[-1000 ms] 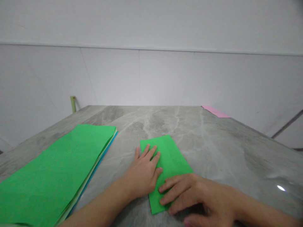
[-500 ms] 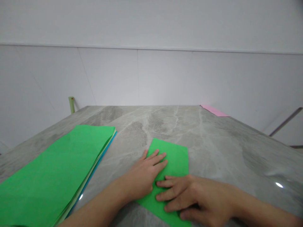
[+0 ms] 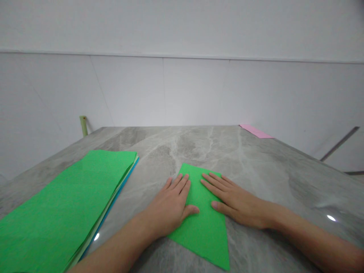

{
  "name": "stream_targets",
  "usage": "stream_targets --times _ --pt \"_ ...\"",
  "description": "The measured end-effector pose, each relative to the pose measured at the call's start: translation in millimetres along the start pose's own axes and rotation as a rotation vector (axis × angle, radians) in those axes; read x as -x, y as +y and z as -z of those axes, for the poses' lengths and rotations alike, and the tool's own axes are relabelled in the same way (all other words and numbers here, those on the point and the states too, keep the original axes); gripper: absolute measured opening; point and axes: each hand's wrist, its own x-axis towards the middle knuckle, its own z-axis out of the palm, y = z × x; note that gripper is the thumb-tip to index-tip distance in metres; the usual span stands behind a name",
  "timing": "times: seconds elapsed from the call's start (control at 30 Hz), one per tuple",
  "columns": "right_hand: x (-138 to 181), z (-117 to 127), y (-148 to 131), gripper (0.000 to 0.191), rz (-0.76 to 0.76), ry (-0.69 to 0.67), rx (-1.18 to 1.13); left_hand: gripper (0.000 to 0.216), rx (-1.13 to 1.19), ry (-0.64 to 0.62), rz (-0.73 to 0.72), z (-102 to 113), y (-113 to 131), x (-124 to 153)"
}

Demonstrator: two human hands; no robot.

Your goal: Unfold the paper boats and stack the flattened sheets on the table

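Note:
A green sheet of paper (image 3: 201, 235), narrower at its far end, lies flat on the grey marbled table in front of me; it looks folded. On its left edge rests my left hand (image 3: 173, 204), palm down, with the fingers pointing away and the thumb stretched across the paper. My right hand (image 3: 233, 197) lies flat over the upper right edge, fingers extended to the left and thumb apart. Both hands are open and press on the sheet without gripping it. Parts of its two side edges are hidden under them.
To the left lies a stack of large paper sheets (image 3: 71, 197), green on top with a blue edge beneath. A pink sheet (image 3: 256, 131) sits at the table's far right edge. Beyond the grey table (image 3: 159, 144) stands a white wall, with a pale green post (image 3: 83, 126) at the far left.
My right hand has moved from the lower part of the green paper up and away to its upper right edge, flattening out. My left hand has shifted slightly left, its thumb now showing.

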Motion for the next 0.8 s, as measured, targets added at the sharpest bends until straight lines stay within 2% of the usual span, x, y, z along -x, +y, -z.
stream_targets --times 0.1,0.27,0.47,0.5,0.57,0.67,0.73,0.8 --pt "-3.7 -3.8 12.8 0.069 -0.099 0.05 0.044 0.081 -0.004 -0.011 -0.015 0.6 8.7 8.5" --pt "-5.7 -8.1 16.5 0.069 -0.175 0.129 0.118 0.075 0.013 -0.01 -0.162 -2.6 17.2 17.8" --pt "-0.3 -17.6 -0.9 0.067 -0.365 0.246 0.281 0.049 -0.134 0.078 -0.005 -4.0 -0.3 0.9" --pt "0.7 -17.3 -5.7 0.064 -0.331 0.254 0.291 0.048 -0.142 0.08 0.021 -3.7 -1.7 -1.5" --pt "2.3 -13.9 -16.5 0.056 -0.139 0.212 0.244 0.049 -0.141 0.083 0.07 -3.9 -1.8 -4.3" --pt "3.2 -4.5 -32.8 0.055 0.189 0.045 0.046 0.051 -0.143 0.086 0.089 -6.4 1.5 -3.5" --pt "2.9 0.5 -40.6 0.057 0.263 -0.033 -0.058 0.054 -0.142 0.076 0.077 -8.2 2.8 -1.1" --pt "2.6 2.7 -44.2 0.058 0.264 -0.06 -0.098 0.056 -0.127 0.062 0.074 -8.9 2.7 1.3"
